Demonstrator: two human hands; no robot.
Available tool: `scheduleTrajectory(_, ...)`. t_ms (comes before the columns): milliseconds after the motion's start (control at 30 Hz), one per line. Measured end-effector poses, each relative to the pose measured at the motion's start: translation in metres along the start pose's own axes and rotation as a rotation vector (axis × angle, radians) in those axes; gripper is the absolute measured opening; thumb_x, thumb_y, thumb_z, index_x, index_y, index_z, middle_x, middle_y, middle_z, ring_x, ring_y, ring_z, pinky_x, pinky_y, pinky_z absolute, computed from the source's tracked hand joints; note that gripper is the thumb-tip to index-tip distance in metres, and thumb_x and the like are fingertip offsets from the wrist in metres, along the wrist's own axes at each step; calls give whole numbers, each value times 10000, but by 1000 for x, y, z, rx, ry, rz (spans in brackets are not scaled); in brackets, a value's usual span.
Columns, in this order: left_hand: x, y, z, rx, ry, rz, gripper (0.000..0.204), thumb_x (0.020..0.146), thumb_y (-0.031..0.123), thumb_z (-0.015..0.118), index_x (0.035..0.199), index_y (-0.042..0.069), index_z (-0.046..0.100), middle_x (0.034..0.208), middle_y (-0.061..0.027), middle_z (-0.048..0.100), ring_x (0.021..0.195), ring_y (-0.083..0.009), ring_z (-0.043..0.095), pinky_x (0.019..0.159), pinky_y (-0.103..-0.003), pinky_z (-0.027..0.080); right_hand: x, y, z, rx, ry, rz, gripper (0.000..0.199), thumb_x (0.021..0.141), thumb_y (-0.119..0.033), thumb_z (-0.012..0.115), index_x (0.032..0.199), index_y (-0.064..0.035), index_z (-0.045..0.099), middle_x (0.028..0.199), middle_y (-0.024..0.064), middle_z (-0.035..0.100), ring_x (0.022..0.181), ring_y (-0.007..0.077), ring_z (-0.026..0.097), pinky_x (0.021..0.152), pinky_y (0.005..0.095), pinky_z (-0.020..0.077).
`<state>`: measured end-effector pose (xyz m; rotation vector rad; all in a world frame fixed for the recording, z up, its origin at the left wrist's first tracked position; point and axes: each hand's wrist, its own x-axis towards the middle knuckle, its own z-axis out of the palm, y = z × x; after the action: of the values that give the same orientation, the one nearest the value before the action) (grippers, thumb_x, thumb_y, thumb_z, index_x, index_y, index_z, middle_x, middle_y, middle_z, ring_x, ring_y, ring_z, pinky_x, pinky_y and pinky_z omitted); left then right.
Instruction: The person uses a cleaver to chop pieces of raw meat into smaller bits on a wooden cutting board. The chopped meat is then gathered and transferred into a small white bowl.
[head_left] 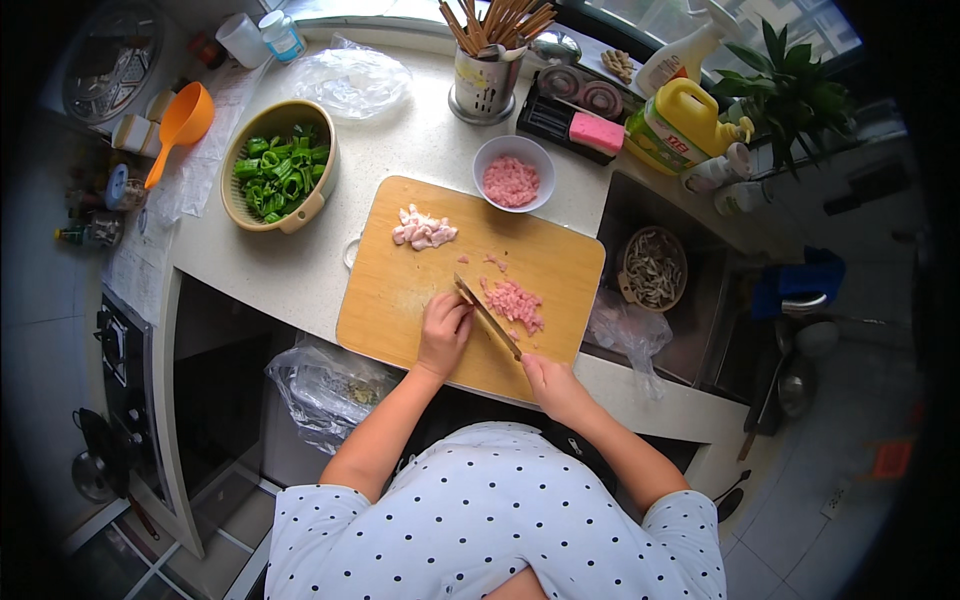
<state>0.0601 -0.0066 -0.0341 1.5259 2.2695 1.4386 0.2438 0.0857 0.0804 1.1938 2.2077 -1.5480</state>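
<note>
My right hand (pixel 553 386) is closed around the handle of a kitchen knife (pixel 490 322), whose blade slants up and left across a wooden cutting board (pixel 385 285). Beside the blade, on its left, my left hand (pixel 443 333) presses curled fingers to the board; whatever lies under the fingertips is hidden. To the right of the blade is a loose heap of diced pink meat (pixel 515 305), with a few stray bits above it. Several paler, fattier meat pieces (pixel 424 230) form a small pile at the board's upper left. A white bowl (pixel 547 187) of minced meat stands at the board's far edge.
Left of the board stands a beige colander (pixel 232 205) of cut green peppers. Behind are a plastic bag (pixel 350 80), a chopstick holder (pixel 482 90) and a yellow jug (pixel 690 120). In the sink (pixel 625 200) at right sits a basket (pixel 683 275) of greyish strips.
</note>
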Motion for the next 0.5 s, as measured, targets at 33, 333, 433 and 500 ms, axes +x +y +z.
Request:
scheduleTrajectory(33, -1, -1, 1, 6, -3, -5, 162, 721, -27, 687, 878, 0, 652, 962, -134, 627, 962, -343, 575, 863, -411, 471, 0, 0, 1, -5, -9, 17, 460, 1006, -367, 393, 1064, 23, 630, 948, 296, 636, 937, 455, 611, 816, 465, 486)
scheduleTrajectory(333, -3, -5, 0, 8, -46, -18, 146, 736, -11, 673, 878, 2, 644, 974, -144, 626, 972, -344, 575, 856, -423, 472, 41, -11, 34, 0, 100, -99, 418, 1008, -354, 387, 1006, 3, 605, 884, 273, 630, 885, 462, 600, 753, 500, 469)
scheduleTrajectory(433, 12, 1, -1, -76, -62, -76, 156, 725, -15, 665, 879, 3, 646, 988, -139, 624, 962, -341, 578, 847, -423, 472, 18, 21, 23, 98, 175, -51, 424, 1018, -351, 376, 914, 3, 585, 730, 225, 595, 736, 422, 605, 663, 483, 462)
scheduleTrajectory(500, 28, 8, -4, -53, -100, -40, 164, 724, -18, 648, 886, 6, 648, 1000, -138, 621, 969, -339, 575, 858, -425, 462, 8, 27, 15, 179, 179, 21, 446, 1026, -361, 362, 868, 2, 568, 629, 170, 548, 622, 346, 586, 596, 444, 452)
